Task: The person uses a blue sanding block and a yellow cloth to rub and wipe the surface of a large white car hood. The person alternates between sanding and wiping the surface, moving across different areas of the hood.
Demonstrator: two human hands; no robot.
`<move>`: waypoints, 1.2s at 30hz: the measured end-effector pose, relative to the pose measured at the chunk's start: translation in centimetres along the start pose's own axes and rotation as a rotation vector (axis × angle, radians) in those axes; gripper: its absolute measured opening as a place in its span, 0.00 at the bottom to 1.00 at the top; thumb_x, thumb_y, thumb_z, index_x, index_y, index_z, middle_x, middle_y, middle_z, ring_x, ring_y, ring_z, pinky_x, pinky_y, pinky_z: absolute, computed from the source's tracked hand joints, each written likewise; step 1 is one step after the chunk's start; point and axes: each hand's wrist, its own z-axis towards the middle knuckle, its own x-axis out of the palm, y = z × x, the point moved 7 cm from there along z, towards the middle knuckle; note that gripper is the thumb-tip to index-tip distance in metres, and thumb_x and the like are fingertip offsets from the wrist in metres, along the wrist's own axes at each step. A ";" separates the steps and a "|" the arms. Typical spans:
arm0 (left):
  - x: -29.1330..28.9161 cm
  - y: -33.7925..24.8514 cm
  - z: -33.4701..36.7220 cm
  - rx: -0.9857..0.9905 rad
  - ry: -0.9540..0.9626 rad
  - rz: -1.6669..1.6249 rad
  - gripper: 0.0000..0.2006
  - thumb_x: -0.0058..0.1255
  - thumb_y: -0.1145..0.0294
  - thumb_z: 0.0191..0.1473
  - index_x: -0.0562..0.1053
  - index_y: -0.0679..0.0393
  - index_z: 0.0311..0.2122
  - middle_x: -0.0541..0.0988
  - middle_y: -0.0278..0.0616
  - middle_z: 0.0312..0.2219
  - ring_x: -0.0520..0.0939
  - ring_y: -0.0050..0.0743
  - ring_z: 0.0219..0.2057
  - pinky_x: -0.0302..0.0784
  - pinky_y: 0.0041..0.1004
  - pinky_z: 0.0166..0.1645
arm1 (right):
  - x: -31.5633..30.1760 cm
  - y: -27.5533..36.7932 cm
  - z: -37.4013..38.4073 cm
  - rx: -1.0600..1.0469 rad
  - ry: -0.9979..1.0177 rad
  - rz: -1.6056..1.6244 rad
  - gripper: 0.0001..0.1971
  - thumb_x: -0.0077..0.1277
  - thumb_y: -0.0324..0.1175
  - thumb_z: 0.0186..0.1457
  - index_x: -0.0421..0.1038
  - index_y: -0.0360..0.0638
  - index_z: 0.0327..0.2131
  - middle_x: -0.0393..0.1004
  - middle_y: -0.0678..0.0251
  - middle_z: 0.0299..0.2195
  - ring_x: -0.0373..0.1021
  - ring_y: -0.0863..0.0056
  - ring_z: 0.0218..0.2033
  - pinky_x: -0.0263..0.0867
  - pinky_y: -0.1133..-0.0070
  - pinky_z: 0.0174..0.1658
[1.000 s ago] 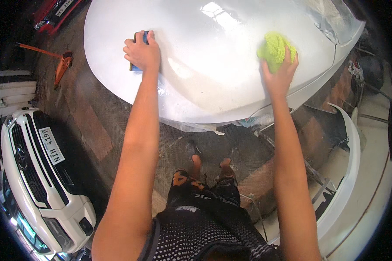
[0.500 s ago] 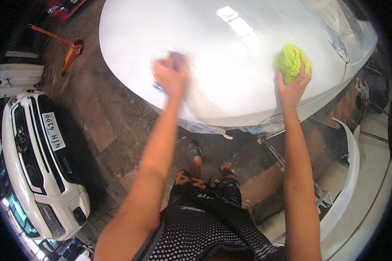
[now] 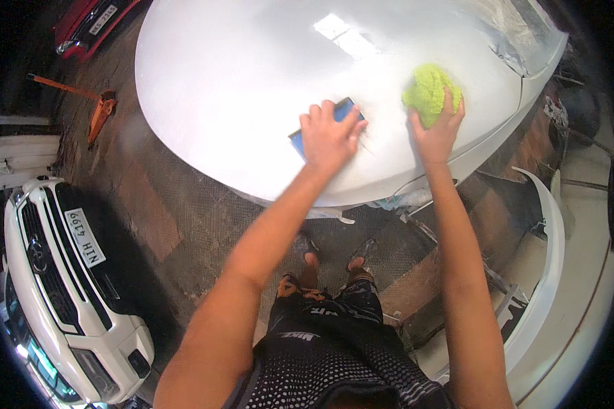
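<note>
Left hand [image 3: 329, 140] gripping the blue block [image 3: 346, 110], right hand [image 3: 436, 133] clutching the fuzzy green cloth [image 3: 428, 87].

So from my remote seat I see the left arm angled far and rightward, fingers wrapped over the block, which sits diagonally on the glossy white car hood [image 3: 232, 95]. The right arm reaches out almost straight, fingers pressed into the cloth on the hood just right of the block. Clear plastic sheeting [image 3: 525, 37] covers the far right. Floor's [image 3: 205, 238] dark and grubby, with an orange jack [image 3: 102, 116] far left, a white vehicle [image 3: 112, 330] near left and a red car [image 3: 78, 31] farther off.
</note>
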 end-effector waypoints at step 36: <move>0.2 -4.5 3.3 0.409 -0.051 -0.021 0.16 0.67 0.57 0.47 0.82 0.42 0.44 0.76 0.46 0.38 0.75 0.48 0.40 0.67 0.43 0.44 | -0.5 0.5 0.3 0.035 -0.065 0.109 0.43 0.67 0.41 0.47 0.57 0.52 0.65 0.56 0.49 0.63 0.57 0.45 0.64 0.53 0.45 0.67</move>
